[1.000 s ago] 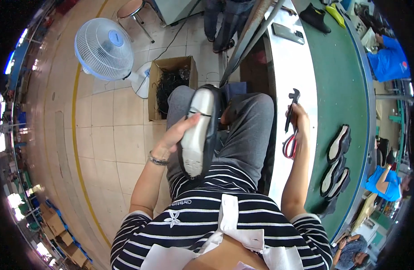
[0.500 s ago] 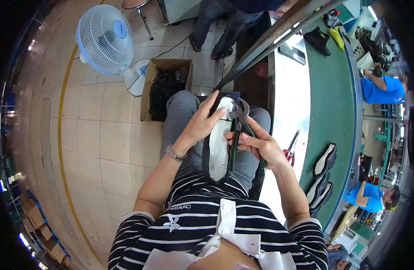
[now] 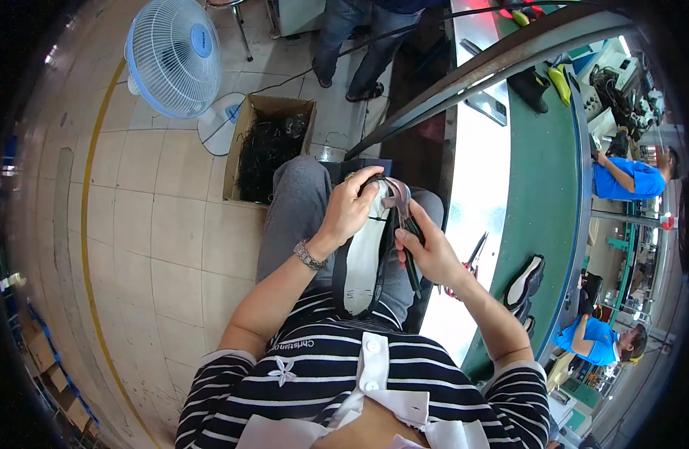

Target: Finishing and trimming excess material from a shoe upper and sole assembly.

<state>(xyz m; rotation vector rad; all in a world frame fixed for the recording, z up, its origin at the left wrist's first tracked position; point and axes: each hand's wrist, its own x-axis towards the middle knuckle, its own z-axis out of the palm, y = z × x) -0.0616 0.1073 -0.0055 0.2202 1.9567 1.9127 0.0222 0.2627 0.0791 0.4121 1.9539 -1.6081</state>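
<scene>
The left hand (image 3: 349, 212) curls closed over the far end of the shoe (image 3: 361, 258) on the lap; the right hand (image 3: 427, 251) grips pliers (image 3: 404, 224) against it. A second ago the pliers were out over the worktop (image 3: 471, 194) to the right; now they meet the shoe.

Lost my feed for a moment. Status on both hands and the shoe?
Left hand gripping shoe at its far end, sole up on lap. Right hand holding pincers at the shoe's edge. Nothing in the way.

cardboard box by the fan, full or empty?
Partly full: the open cardboard box beside the fan holds a tangled dark mass, contents unclear.
</scene>
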